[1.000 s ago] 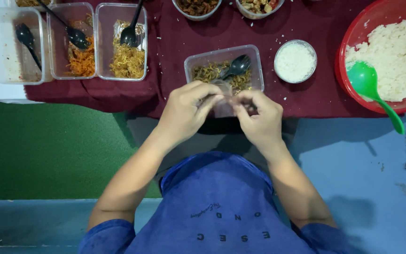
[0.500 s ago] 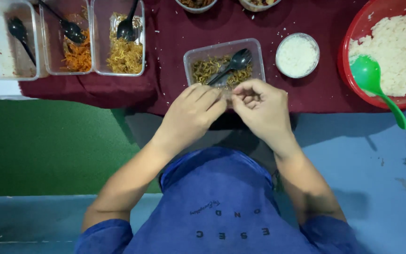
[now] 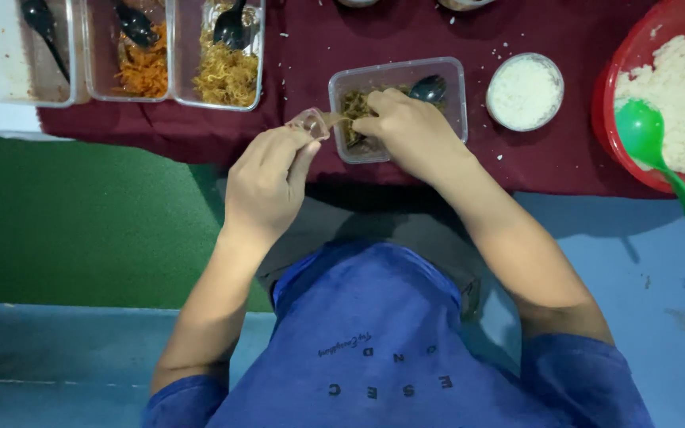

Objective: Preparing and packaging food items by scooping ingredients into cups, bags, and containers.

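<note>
Pinching a small clear plastic bag at its mouth, the left hand holds it just above the maroon tablecloth, while the right hand closes its fingers on brown shredded food over one clear container. Three clear tubs line the left; two spoons, black and green.

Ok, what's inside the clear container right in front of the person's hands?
The clear container holds brownish shredded food and a black spoon. The right hand covers much of the inside, so how much food is left can't be seen. The left hand pinches a small clear bag beside it.
</note>
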